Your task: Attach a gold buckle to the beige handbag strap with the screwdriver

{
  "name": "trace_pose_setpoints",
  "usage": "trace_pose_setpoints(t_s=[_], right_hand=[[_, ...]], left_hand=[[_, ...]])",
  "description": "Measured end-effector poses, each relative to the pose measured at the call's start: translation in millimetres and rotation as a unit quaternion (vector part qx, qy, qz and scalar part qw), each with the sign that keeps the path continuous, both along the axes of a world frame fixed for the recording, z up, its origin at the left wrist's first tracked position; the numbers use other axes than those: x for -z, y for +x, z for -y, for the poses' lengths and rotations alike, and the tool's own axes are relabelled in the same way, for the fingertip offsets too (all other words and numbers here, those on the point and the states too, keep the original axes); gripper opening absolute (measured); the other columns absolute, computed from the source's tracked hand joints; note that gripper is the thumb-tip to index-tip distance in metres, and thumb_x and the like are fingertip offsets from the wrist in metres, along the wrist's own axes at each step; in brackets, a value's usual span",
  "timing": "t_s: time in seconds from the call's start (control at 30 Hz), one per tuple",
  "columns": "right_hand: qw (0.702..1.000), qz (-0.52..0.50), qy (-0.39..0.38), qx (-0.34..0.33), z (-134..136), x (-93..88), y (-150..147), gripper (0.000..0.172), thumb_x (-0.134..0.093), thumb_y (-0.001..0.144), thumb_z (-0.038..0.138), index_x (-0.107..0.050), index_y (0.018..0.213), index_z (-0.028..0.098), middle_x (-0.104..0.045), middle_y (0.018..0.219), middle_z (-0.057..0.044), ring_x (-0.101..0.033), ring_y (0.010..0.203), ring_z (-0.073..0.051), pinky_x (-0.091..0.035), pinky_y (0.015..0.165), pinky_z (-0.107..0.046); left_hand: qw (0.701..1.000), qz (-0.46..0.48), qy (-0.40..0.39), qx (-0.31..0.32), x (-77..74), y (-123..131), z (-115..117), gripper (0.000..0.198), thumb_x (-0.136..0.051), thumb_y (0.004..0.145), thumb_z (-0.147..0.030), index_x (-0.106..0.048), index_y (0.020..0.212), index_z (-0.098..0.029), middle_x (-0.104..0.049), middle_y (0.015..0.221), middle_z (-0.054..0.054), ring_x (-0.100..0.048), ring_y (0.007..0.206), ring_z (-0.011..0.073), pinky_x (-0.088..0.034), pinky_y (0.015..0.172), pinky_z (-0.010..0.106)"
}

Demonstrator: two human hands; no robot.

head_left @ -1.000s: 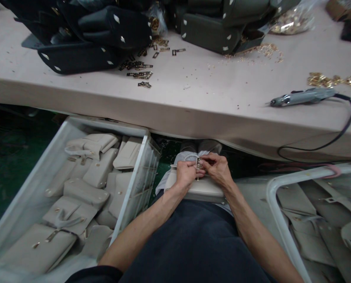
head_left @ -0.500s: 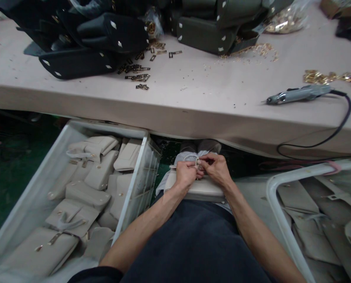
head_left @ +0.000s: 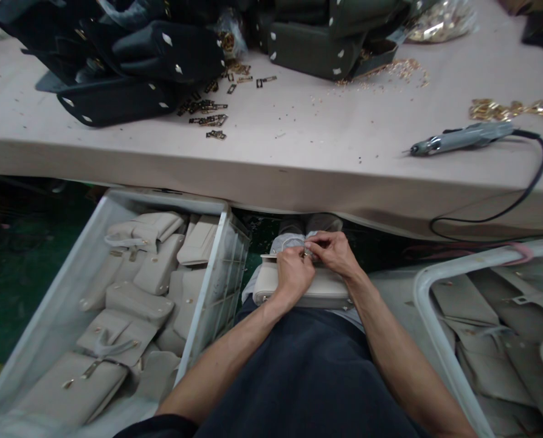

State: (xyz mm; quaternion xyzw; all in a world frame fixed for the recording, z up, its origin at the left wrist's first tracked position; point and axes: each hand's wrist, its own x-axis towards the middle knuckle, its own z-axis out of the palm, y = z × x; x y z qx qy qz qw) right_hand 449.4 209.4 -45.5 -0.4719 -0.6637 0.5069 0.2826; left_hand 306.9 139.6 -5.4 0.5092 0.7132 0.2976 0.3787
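Note:
A cream handbag (head_left: 328,293) lies across my lap, its flap at the far side. My left hand (head_left: 293,275) is closed over the middle of the bag, its fingers curled at a small metal clasp (head_left: 306,255). From the other side my right hand (head_left: 337,254) pinches at the same clasp with thumb and forefinger. The fingers cover most of the clasp, so its exact shape is hidden.
Left of me stands a white crate (head_left: 207,280) of cream handbags; another crate (head_left: 421,298) of bags is at my right. On the table (head_left: 253,173) lie a grey electric screwdriver (head_left: 463,140), metal fittings (head_left: 207,109), black bags (head_left: 116,100) and dark green bags (head_left: 314,52).
My left hand has turned over the clasp, showing more of its back. A square metal frame seen between the fingertips earlier is now mostly covered. The bag stays on my lap.

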Motion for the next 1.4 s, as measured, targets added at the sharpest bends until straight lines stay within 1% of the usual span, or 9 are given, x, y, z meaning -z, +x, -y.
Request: trace_pose_setpoints(t_s=[0.13, 0.3, 0.47, 0.6, 0.73, 0.97, 1.13, 1.23, 1.4], right_hand=[[1.0, -0.008, 0.015, 0.009, 2, -2.4, 1, 0.022, -0.073, 0.088, 0.04, -0.083, 0.087, 0.021, -0.073, 0.084, -0.008, -0.067, 0.078, -0.023, -0.052, 0.063, -0.03], [1.0, -0.004, -0.015, 0.009, 4, -2.0, 5, 0.024, -0.073, 0.088, 0.042, -0.083, 0.089, 0.019, -0.074, 0.085, -0.008, -0.066, 0.072, -0.022, -0.05, 0.058, -0.029], [0.993, -0.028, -0.043, -0.102, -9, -15.4, 19, 0.027, -0.076, 0.087, 0.041, -0.083, 0.104, 0.02, -0.073, 0.094, -0.007, -0.068, 0.084, -0.022, -0.054, 0.068, -0.029], [0.969, -0.073, -0.132, -0.198, -28, -28.0, 25, 0.031, -0.083, 0.082, 0.042, -0.082, 0.099, 0.017, -0.071, 0.09, -0.007, -0.066, 0.068, -0.018, -0.052, 0.06, -0.027], [0.95, -0.074, -0.189, -0.238, -41, -34.2, 21, 0.036, -0.087, 0.076, 0.046, -0.082, 0.093, 0.015, -0.073, 0.085, -0.008, -0.065, 0.063, -0.017, -0.052, 0.058, -0.028], [0.967, -0.077, -0.137, -0.198, -29, -32.4, 20, 0.037, -0.083, 0.08, 0.048, -0.083, 0.1, 0.016, -0.071, 0.088, -0.007, -0.062, 0.065, -0.016, -0.049, 0.058, -0.027], [0.99, 0.011, 0.032, -0.141, -12, -27.5, 12, 0.017, -0.074, 0.086, 0.029, -0.084, 0.097, 0.02, -0.07, 0.082, -0.007, -0.062, 0.073, -0.02, -0.046, 0.065, -0.03], [0.985, 0.078, 0.124, -0.086, 0, -24.2, 1, 0.019, -0.068, 0.085, 0.017, -0.085, 0.092, 0.022, -0.071, 0.083, -0.008, -0.063, 0.079, -0.023, -0.047, 0.074, -0.034], [0.998, 0.022, 0.059, -0.028, 6, -15.7, 2, 0.018, -0.07, 0.084, 0.025, -0.085, 0.095, 0.021, -0.073, 0.085, -0.008, -0.066, 0.081, -0.023, -0.05, 0.076, -0.035]], left_hand=[[0.992, -0.122, 0.005, 0.043, -6.3, 7, -3, 0.022, -0.06, 0.087, -0.011, -0.079, 0.097, -0.01, -0.078, 0.089, 0.02, -0.076, 0.086, 0.0328, -0.057, 0.082, 0.039], [0.985, -0.158, -0.014, 0.074, -6.0, 11, -5, 0.023, -0.06, 0.085, -0.012, -0.079, 0.098, -0.008, -0.078, 0.088, 0.021, -0.075, 0.086, 0.0351, -0.056, 0.079, 0.04], [0.987, -0.138, 0.005, 0.087, -4.3, 6, -3, 0.028, -0.055, 0.089, -0.013, -0.08, 0.102, -0.01, -0.079, 0.093, 0.02, -0.075, 0.091, 0.0331, -0.055, 0.083, 0.038], [0.987, -0.115, 0.023, 0.111, -5.2, 2, 2, 0.029, -0.054, 0.09, -0.011, -0.08, 0.103, -0.013, -0.079, 0.095, 0.017, -0.075, 0.092, 0.0305, -0.054, 0.083, 0.035], [0.988, -0.109, 0.023, 0.108, -7.4, 2, 3, 0.029, -0.054, 0.089, -0.009, -0.08, 0.102, -0.012, -0.079, 0.094, 0.019, -0.075, 0.089, 0.0312, -0.053, 0.082, 0.036], [0.987, -0.125, -0.007, 0.105, -5.0, 3, -2, 0.028, -0.058, 0.087, -0.011, -0.081, 0.102, -0.01, -0.078, 0.093, 0.023, -0.075, 0.091, 0.0341, -0.054, 0.084, 0.038], [0.986, -0.139, -0.009, 0.094, -1.3, 5, -9, 0.028, -0.057, 0.087, -0.012, -0.082, 0.101, -0.01, -0.078, 0.093, 0.023, -0.075, 0.091, 0.0335, -0.054, 0.083, 0.037], [0.988, -0.131, -0.013, 0.083, 0.1, 3, -12, 0.025, -0.057, 0.089, -0.014, -0.081, 0.091, -0.01, -0.078, 0.09, 0.022, -0.076, 0.088, 0.0318, -0.055, 0.081, 0.035], [0.994, 0.012, -0.061, 0.089, 5.2, -11, -16, 0.02, -0.061, 0.087, -0.011, -0.081, 0.082, -0.013, -0.076, 0.071, 0.012, -0.076, 0.075, 0.0245, -0.059, 0.074, 0.03]])
